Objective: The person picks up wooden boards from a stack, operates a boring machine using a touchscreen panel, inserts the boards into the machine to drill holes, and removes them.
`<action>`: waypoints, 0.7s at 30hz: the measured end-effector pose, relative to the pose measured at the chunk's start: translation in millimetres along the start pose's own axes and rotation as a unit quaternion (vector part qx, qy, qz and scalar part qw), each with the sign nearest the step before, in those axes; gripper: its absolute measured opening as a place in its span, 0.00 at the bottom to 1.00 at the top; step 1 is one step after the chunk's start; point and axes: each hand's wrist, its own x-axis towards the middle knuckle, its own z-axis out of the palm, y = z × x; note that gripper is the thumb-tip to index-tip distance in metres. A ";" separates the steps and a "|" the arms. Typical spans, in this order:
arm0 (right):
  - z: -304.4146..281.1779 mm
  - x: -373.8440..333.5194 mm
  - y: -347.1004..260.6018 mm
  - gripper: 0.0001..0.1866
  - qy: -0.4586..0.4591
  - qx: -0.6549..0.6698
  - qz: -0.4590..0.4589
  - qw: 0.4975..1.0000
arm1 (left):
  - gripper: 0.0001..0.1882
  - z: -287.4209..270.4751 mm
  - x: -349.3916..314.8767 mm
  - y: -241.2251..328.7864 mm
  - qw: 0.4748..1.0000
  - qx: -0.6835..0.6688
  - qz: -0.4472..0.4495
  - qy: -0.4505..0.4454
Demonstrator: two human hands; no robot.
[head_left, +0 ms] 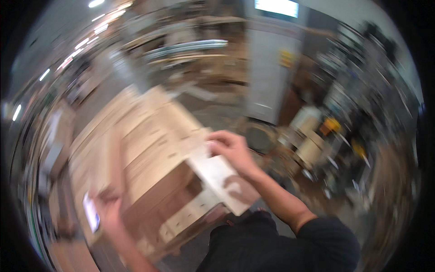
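Motion blurs much of the view. My right hand is at the right end of a stack of pale wooden boards. Its fingers are curled and pressed together; what lies between them is hard to make out. Just below that hand, a white flat piece with a brown patch lies at the stack's corner. My left hand is over the stack's near left side, its fingers smeared. Close beside it are a reddish-brown wooden strip and a bright, whitish-purple flat rectangle.
Beneath the boards, a pale wooden piece with holes shows. A tall grey cabinet with a lit screen stands ahead. Cluttered parts and tools fill the right side. Racks with long stock stand behind; more boards lie left.
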 end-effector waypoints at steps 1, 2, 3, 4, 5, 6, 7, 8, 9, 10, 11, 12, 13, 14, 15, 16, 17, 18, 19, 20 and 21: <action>-6.3 -4.4 -2.1 0.11 0.007 -0.011 0.021 1.000 | 0.22 -1.2 -5.9 1.7 0.999 0.031 0.026 -0.009; -10.7 -12.8 5.5 0.10 0.007 -0.018 0.030 0.999 | 0.23 -7.0 -15.4 7.9 0.995 0.067 0.069 -0.005; -20.7 -20.5 1.4 0.09 0.026 -0.011 0.015 0.999 | 0.24 -9.2 -30.3 8.3 0.989 0.095 0.114 -0.010; -39.1 -30.1 3.7 0.09 0.054 0.003 0.001 0.999 | 0.25 -6.5 -41.7 2.7 0.981 0.125 0.148 -0.026; -55.2 -47.2 4.5 0.09 0.092 -0.022 -0.015 0.995 | 0.26 -12.8 -60.6 4.5 0.969 0.150 0.193 -0.033; -70.7 -68.3 4.8 0.09 0.125 -0.049 -0.032 0.990 | 0.27 -17.9 -77.7 3.2 0.959 0.166 0.226 -0.048; -90.1 -93.9 8.8 0.09 0.168 -0.073 -0.022 0.983 | 0.28 -24.5 -88.9 -0.6 0.948 0.182 0.254 -0.064; -111.2 -117.3 9.7 0.09 0.208 -0.095 -0.014 0.973 | 0.29 -28.0 -96.8 -1.5 0.935 0.193 0.286 -0.080; -122.0 -101.5 -0.8 0.09 0.254 -0.074 0.014 0.964 | 0.30 5.9 -95.9 11.1 0.913 0.220 0.326 -0.106; -134.5 -115.4 5.8 0.11 0.312 -0.058 0.027 0.948 | 0.31 7.1 -100.5 9.8 0.900 0.229 0.349 -0.124; -147.2 -128.6 7.3 0.10 0.332 -0.051 0.034 0.941 | 0.32 7.7 -107.6 7.1 0.887 0.237 0.372 -0.132; -159.1 -137.7 8.0 0.10 0.352 -0.043 0.043 0.934 | 0.33 13.1 -112.5 6.1 0.874 0.250 0.390 -0.147; -171.8 -147.2 6.1 0.10 0.372 -0.048 0.048 0.926 | 0.34 15.5 -116.1 5.1 0.858 0.265 0.407 -0.166; -185.7 -157.0 3.2 0.09 0.392 -0.052 0.053 0.917 | 0.35 20.9 -118.1 -7.3 0.849 0.269 0.412 -0.191; -198.0 -164.3 1.1 0.09 0.407 -0.053 0.055 0.910 | 0.36 29.5 -127.2 -17.3 0.848 0.268 0.407 -0.210; -215.8 -167.3 4.1 0.09 0.417 -0.082 0.022 0.905 | 0.33 66.5 -158.4 -43.0 0.918 0.126 0.347 -0.149; -232.2 -174.4 3.5 0.09 0.426 -0.073 0.030 0.901 | 0.31 40.1 -112.1 -48.4 0.868 0.128 0.407 -0.252; -248.3 -179.6 -0.1 0.09 0.433 -0.067 0.037 0.898 | 0.30 54.6 -125.1 -64.5 0.818 0.193 0.475 -0.263; -264.5 -184.2 -1.4 0.09 0.452 -0.076 0.034 0.888 | 0.30 75.2 -146.5 -81.1 0.759 0.257 0.535 -0.268; -279.6 -190.2 -5.9 0.09 0.465 -0.075 0.037 0.881 | 0.29 91.7 -163.8 -97.4 0.692 0.319 0.588 -0.271; -300.1 -199.2 -5.3 0.09 0.475 -0.072 0.040 0.876 | 0.29 107.3 -172.3 -114.5 0.707 0.275 0.563 -0.329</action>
